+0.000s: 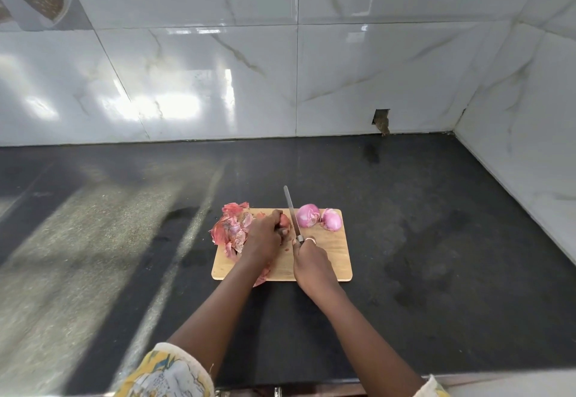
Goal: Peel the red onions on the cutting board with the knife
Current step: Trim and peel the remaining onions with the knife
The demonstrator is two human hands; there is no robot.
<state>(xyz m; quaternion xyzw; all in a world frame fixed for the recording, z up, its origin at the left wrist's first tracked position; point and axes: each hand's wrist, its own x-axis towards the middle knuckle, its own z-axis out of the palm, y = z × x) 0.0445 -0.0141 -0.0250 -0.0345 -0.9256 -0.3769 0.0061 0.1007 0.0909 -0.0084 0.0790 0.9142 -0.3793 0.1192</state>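
on a cutting board [335,259], the left hand [265,237] grips an unpeeled onion [284,220] while the right hand [311,261] clasps a knife [293,214], probably next trimming its end.

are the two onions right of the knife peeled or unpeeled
Peeled. The two onions show glossy pale pink flesh, no papery skin; loose red skins lie piled on the cutting board's left side.
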